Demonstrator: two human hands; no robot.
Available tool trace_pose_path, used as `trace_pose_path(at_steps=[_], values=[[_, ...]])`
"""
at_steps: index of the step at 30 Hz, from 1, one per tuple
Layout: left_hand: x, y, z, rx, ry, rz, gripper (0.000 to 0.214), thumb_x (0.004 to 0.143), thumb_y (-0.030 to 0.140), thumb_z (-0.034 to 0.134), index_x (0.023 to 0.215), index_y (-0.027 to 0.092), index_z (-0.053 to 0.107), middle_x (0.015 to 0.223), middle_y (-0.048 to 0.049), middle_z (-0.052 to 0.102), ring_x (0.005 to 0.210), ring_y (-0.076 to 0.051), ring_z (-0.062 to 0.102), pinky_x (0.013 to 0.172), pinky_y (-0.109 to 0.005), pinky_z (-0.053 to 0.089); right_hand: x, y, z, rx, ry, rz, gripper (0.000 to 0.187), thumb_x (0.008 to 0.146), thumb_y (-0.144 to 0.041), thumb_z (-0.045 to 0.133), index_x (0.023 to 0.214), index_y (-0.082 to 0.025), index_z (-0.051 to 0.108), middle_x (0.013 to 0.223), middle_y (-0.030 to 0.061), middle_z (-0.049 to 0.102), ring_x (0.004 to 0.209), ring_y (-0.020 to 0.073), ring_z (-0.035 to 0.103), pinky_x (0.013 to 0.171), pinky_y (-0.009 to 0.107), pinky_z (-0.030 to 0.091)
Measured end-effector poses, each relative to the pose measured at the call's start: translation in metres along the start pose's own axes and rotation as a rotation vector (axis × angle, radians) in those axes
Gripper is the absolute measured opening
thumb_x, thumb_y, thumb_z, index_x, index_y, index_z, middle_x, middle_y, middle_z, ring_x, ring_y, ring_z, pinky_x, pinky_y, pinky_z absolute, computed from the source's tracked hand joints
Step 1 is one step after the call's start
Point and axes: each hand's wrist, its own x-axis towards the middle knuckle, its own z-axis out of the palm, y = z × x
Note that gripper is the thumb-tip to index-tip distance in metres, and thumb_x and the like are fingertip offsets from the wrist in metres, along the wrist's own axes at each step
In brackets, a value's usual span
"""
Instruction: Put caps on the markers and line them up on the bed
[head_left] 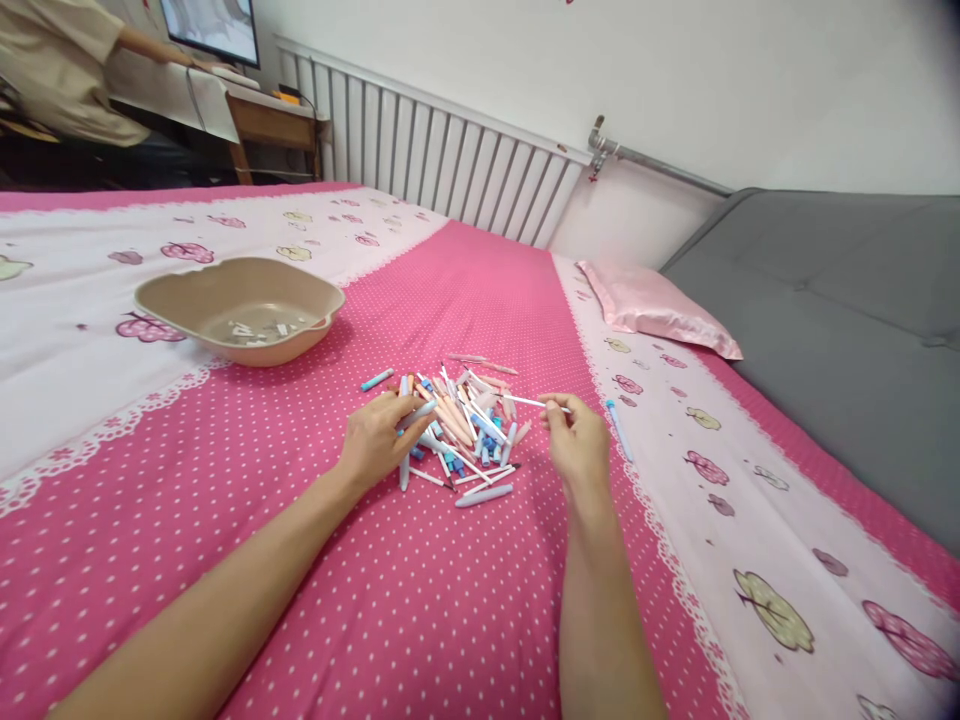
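My left hand (377, 437) is closed around a pale blue pen barrel (417, 414) at the left side of a loose pile. Between the thumb and fingers of my right hand (577, 440) is a thin white stick (523, 401), like a pen refill, pointing left over the pile. The pile of pen parts (457, 415) mixes peach and pale blue barrels, blue caps and white sticks, some dark-tipped. A grey-blue barrel (484, 496) lies at its near edge. A teal pen piece (376, 380) lies just beyond my left hand, and a blue-capped pen (619, 430) rests right of my right hand.
A beige plastic basin (292, 345) with small white bits inside stands on the pink dotted bedspread (480, 290) at the left. A pink pillow (656, 308) lies near the grey headboard (832, 300). Behind are a white radiator (442, 140) and a person (67, 70) at a desk.
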Motion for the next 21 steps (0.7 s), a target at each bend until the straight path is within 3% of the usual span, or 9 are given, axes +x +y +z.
trace_pose_path(at_steps=[2,5,11,21], values=[[0.0,-0.001,0.0,0.006,0.015,0.044,0.032,0.087,0.042,0.044,0.084,0.018,0.065,0.072,-0.004,0.064,0.071,-0.018,0.056,0.067,-0.028,0.042,-0.004,-0.008,-0.002,0.21,-0.091,-0.001,0.026,0.08,-0.033,0.047,0.09,-0.018,0.065,0.072,0.0038,0.064,0.067,0.0166,0.06,0.063,0.027,0.046],[0.001,-0.002,-0.001,-0.015,0.044,0.082,0.028,0.088,0.04,0.045,0.088,0.02,0.066,0.082,-0.0045,0.068,0.081,-0.018,0.058,0.078,-0.03,0.044,-0.01,-0.017,-0.001,0.341,-0.193,-0.019,0.025,0.079,-0.035,0.05,0.089,-0.017,0.064,0.071,0.0022,0.062,0.065,0.0144,0.058,0.064,0.026,0.046],[0.001,-0.003,-0.001,-0.007,0.066,0.113,0.026,0.088,0.039,0.048,0.092,0.022,0.067,0.085,-0.0047,0.069,0.086,-0.019,0.059,0.084,-0.032,0.044,-0.015,-0.022,0.005,0.358,-0.253,-0.045,0.026,0.08,-0.037,0.05,0.089,-0.017,0.064,0.069,0.0011,0.06,0.061,0.013,0.055,0.062,0.026,0.046],[0.001,-0.006,0.001,-0.015,0.144,0.229,0.019,0.086,0.033,0.054,0.09,0.02,0.067,0.078,-0.0031,0.067,0.079,-0.016,0.058,0.075,-0.029,0.046,-0.017,-0.023,0.011,0.349,-0.307,-0.062,0.025,0.08,-0.036,0.049,0.088,-0.017,0.063,0.071,0.0015,0.06,0.066,0.0137,0.056,0.062,0.026,0.044]])
